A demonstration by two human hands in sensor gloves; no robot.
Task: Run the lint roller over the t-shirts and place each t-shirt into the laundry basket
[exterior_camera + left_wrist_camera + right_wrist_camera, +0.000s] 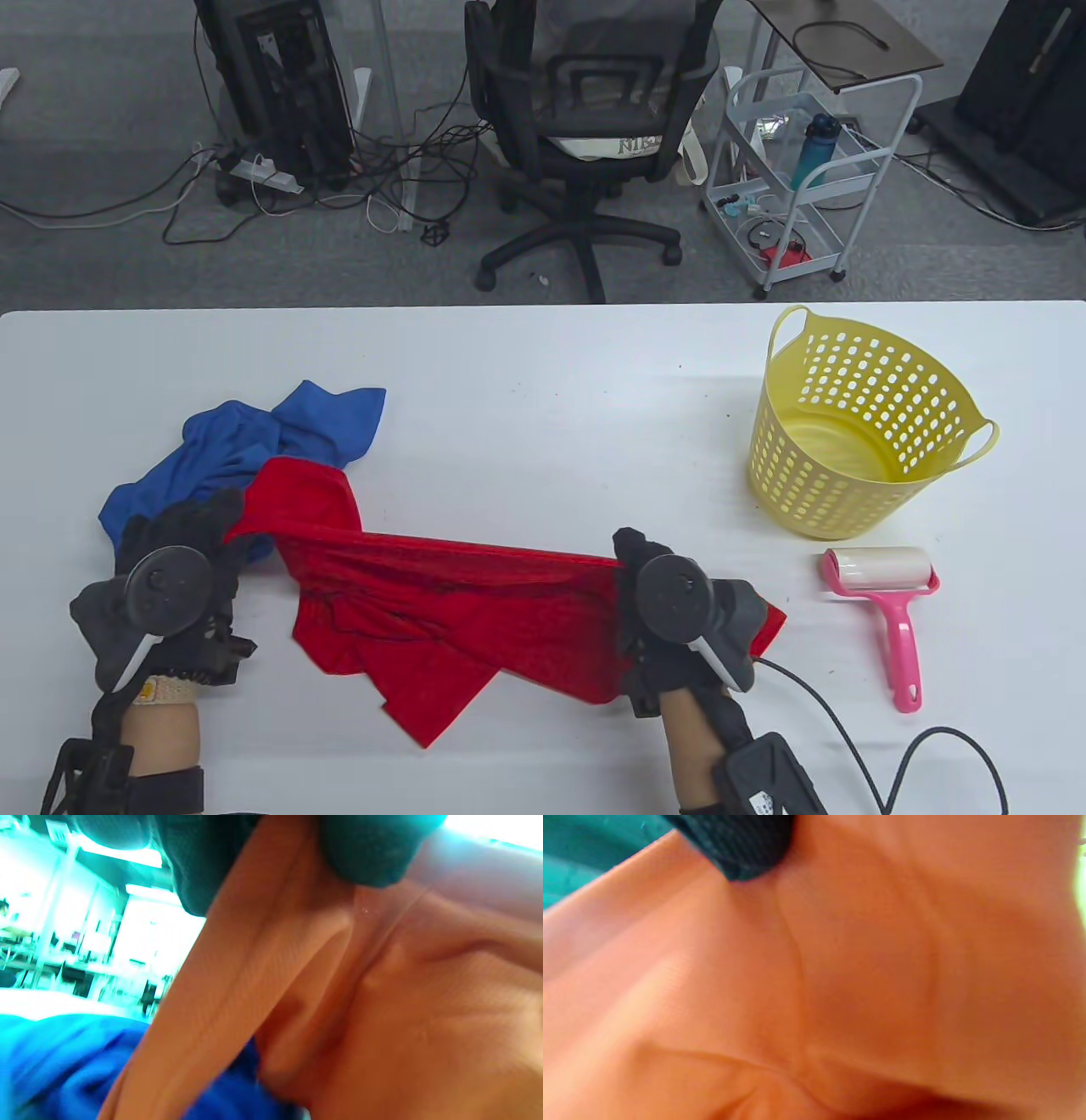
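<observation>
A red t-shirt (441,603) is stretched between both hands above the table's front, its lower part hanging in folds. My left hand (212,531) grips its left end, and my right hand (632,560) grips its right end. Both wrist views are filled by the red t-shirt (382,997) (840,984), looking orange, with dark gloved fingers (203,866) (742,844) curled over it. A crumpled blue t-shirt (246,441) (63,1060) lies behind the left hand. The yellow perforated laundry basket (857,424) stands at the right, nothing inside. The pink lint roller (887,598) lies in front of the basket.
The white table (551,382) runs the full width of the table view. A black cable (848,730) trails from my right wrist across the table's front right. Beyond the far edge stand an office chair (585,127) and a white cart (806,170).
</observation>
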